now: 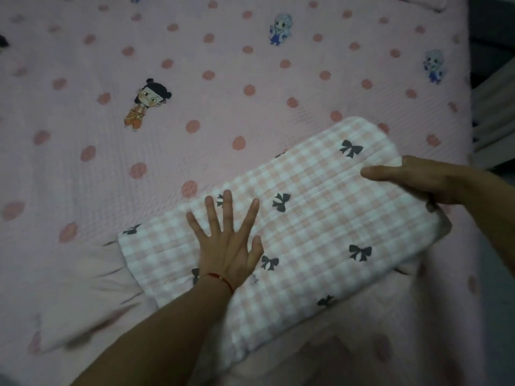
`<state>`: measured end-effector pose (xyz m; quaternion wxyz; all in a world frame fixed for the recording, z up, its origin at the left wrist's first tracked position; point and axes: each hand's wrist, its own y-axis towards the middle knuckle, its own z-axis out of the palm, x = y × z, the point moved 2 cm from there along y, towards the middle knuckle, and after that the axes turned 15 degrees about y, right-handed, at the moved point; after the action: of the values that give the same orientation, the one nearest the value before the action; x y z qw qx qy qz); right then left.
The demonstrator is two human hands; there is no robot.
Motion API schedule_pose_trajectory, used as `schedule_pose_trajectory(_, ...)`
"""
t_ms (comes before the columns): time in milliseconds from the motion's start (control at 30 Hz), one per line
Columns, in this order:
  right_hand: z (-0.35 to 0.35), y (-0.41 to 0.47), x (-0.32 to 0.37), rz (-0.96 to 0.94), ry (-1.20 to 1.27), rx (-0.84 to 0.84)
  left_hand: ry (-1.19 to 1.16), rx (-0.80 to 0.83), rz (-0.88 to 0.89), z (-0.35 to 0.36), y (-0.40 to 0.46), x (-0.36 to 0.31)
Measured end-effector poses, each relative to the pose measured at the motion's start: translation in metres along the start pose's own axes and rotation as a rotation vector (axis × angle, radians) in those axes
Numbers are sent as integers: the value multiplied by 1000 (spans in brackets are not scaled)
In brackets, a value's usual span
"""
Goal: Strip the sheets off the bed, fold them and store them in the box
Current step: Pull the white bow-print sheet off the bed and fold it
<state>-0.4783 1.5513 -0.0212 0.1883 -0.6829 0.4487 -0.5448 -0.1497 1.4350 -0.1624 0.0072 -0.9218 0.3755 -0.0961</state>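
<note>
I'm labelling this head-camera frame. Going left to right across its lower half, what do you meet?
Plain pink pillow → left hand, pressed flat on the folded checked sheet with black bows → right hand, gripping that sheet's right end.

A: What's under my left hand (227, 246)?
B: Folded checked sheet (320, 218), soft matt cloth, quilted ribs (bow print).
A: And the pink spotted bed cover (195, 79)?
B: Also cloth, matt, fine waffle texture. Wrist string (220, 277): red thread.
</note>
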Motion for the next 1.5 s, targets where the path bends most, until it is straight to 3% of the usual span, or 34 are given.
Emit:
schedule_pose_trajectory(67, 0, -26, 16, -66, -113, -92, 9, -109, 188, -15, -10, 0)
schedule_pose_trajectory(167, 25, -64, 36, -152, -244, -169, 42, -96, 376, -26, -20, -4)
schedule_pose_trajectory(333, 104, -125, 81, -351, -488, -122, 39, 75, 302, -35, -26, -6)
schedule_pose_trajectory(467, 160, -174, 126, -364, -733, -219, 111, 69, 201, -50, -95, 48)
schedule_pose_trajectory(600, 252, -210, 163, -412, -847, -366, -68, 348, 185, -35, -166, 111)
schedule_pose_trajectory(667, 311, -213, 168, -419, -814, -413, -388, 440, 146, -34, -161, 125)
schedule_pose_trajectory(767, 399, -198, 154, -354, -744, -457, -1236, 474, -414, -72, -151, 173)
schedule_pose_trajectory(833, 448, -184, 133, -284, -737, -455, -1602, 460, -734, -83, -153, 216)
schedule_pose_trajectory(900, 484, -169, 107, -214, -689, -413, -1814, 456, -873, -92, -163, 248)
schedule_pose_trajectory(967, 509, -164, 89, -125, -638, -265, -1589, 373, -816, -100, -155, 270)
schedule_pose_trajectory(1100, 544, -167, 78, -30, -496, -82, -576, 123, -261, -116, -98, 255)
schedule_pose_trajectory(1167, 541, -176, 85, -114, -399, -151, -350, 203, -144, -114, -74, 222)
schedule_pose_trajectory(1233, 516, -195, 96, -198, -299, -6, -265, 321, -167, -104, -64, 205)
schedule_pose_trajectory(1267, 494, -202, 97, -258, -265, -37, -250, 323, -173, -95, -64, 202)
schedule_pose_trajectory(1300, 466, -207, 94, -328, -243, -168, -234, 300, -161, -87, -66, 202)
schedule_pose_trajectory(1367, 411, -196, 80, -382, -302, -632, -200, 233, -133, -74, -66, 205)
schedule_pose_trajectory(1400, 389, -184, 69, -310, -295, -789, -199, 205, -127, -66, -65, 206)
schedule_pose_trajectory(1433, 374, -165, 55, -195, -225, -821, -213, 186, -127, -58, -60, 206)
schedule_pose_trajectory(1500, 373, -136, 27, 1, -122, -707, -251, 179, -104, -44, -56, 206)
